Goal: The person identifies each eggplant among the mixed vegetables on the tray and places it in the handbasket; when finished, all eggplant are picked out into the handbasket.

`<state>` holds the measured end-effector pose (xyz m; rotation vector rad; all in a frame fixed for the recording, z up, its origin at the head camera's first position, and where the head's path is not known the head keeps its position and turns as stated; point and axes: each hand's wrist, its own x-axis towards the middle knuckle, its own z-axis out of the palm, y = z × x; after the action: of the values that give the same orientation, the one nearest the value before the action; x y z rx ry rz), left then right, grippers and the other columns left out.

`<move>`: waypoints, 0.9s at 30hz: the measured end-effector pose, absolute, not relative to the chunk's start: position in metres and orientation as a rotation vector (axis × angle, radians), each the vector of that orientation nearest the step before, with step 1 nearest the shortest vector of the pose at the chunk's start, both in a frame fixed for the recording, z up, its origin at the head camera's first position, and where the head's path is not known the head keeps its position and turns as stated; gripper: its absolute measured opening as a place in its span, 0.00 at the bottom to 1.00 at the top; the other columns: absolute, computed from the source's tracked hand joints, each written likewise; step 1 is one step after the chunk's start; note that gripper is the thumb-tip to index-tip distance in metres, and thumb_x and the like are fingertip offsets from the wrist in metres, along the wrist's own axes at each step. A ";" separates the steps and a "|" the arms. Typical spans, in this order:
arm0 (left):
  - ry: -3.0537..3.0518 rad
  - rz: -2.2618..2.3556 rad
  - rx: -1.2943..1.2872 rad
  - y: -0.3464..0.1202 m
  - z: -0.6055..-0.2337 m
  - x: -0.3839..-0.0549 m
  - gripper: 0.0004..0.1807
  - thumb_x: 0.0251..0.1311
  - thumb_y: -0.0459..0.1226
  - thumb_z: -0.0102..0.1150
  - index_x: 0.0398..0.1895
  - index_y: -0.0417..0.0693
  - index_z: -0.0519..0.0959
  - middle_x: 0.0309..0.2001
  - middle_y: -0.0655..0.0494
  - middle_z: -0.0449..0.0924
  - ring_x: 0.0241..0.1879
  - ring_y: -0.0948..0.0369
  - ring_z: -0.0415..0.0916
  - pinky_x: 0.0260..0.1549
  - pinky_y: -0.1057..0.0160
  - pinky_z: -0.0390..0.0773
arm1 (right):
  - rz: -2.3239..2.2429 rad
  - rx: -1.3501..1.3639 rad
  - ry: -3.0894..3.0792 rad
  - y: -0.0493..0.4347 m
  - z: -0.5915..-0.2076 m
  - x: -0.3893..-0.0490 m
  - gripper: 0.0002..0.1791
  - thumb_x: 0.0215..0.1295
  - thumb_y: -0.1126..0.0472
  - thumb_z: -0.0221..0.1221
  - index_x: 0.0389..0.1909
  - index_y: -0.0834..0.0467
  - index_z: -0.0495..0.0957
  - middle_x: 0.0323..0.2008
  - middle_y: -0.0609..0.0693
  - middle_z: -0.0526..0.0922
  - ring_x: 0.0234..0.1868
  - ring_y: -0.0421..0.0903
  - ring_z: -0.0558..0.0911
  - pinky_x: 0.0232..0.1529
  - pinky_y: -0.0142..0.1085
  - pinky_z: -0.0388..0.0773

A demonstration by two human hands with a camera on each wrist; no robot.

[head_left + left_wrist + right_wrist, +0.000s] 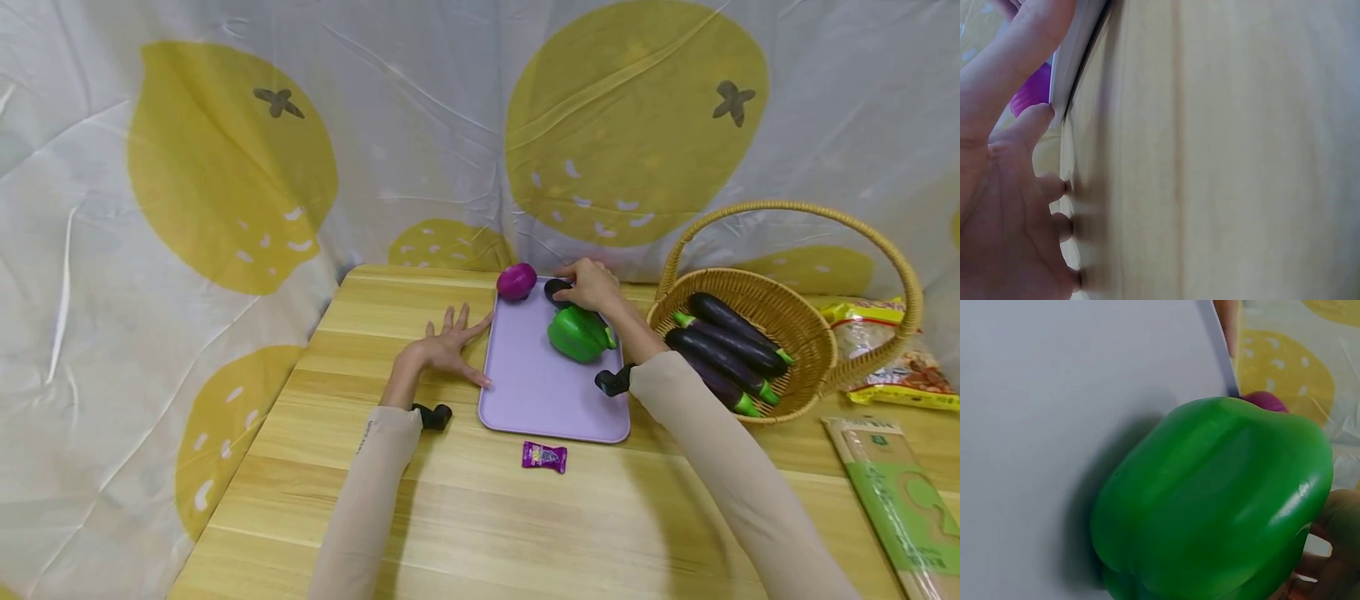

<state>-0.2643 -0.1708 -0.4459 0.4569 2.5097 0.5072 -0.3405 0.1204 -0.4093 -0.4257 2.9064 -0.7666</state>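
A lilac tray (pixel 517 400) lies on the wooden table. My left hand (pixel 447 348) rests at its left edge with fingers spread, thumb and index fingertip right at the rim. At the back of the tray my right hand (pixel 594 286) grips a dark eggplant (pixel 557 291), whose rounded end shows left of the fingers. A green bell pepper (pixel 577 335) lies just in front of that hand; in the right wrist view the pepper (pixel 1210 500) covers most of the eggplant and fingers. In the back left corner sits a round purple vegetable (pixel 517 282).
To the right stands a wicker basket (pixel 813 333) with a tall handle, holding several eggplants (pixel 720 350). Beyond it lie a yellow food bag (pixel 870 350) and a green-and-brown packet (pixel 900 500). A small purple wrapped candy (pixel 544 457) lies before the tray. A lemon-print curtain (pixel 420 125) hangs behind.
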 end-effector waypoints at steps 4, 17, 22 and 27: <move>2.509 0.501 0.459 -0.171 -0.446 -0.264 0.68 0.52 0.60 0.75 0.85 0.70 0.34 0.82 0.43 0.12 0.80 0.42 0.08 0.75 0.30 0.18 | -0.756 -0.421 2.890 0.120 -0.410 -0.342 0.27 0.63 0.56 0.71 0.64 0.55 0.82 0.59 0.60 0.85 0.60 0.62 0.81 0.51 0.56 0.78; 2.514 0.516 0.466 -0.171 -0.448 -0.264 0.68 0.52 0.60 0.76 0.85 0.70 0.34 0.82 0.43 0.13 0.80 0.42 0.08 0.75 0.30 0.17 | -0.645 -0.418 2.919 0.116 -0.412 -0.345 0.28 0.59 0.56 0.73 0.62 0.51 0.83 0.62 0.64 0.82 0.59 0.67 0.80 0.51 0.60 0.78; 2.512 0.521 0.464 -0.171 -0.449 -0.264 0.68 0.52 0.60 0.75 0.85 0.70 0.34 0.82 0.43 0.12 0.80 0.42 0.07 0.75 0.30 0.17 | -0.635 -0.459 2.939 0.117 -0.412 -0.345 0.28 0.58 0.56 0.74 0.61 0.51 0.84 0.59 0.61 0.85 0.57 0.66 0.82 0.47 0.59 0.80; 2.512 0.521 0.462 -0.172 -0.449 -0.264 0.68 0.52 0.61 0.75 0.85 0.70 0.34 0.82 0.43 0.12 0.80 0.42 0.07 0.75 0.30 0.17 | -0.728 -0.489 2.940 0.119 -0.408 -0.344 0.27 0.59 0.55 0.73 0.61 0.51 0.84 0.53 0.56 0.89 0.55 0.61 0.83 0.46 0.55 0.79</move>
<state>-0.2640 -0.1720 -0.4489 0.4622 2.5121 0.5211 -0.3440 0.1193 -0.4078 -0.4891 2.9395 -0.7285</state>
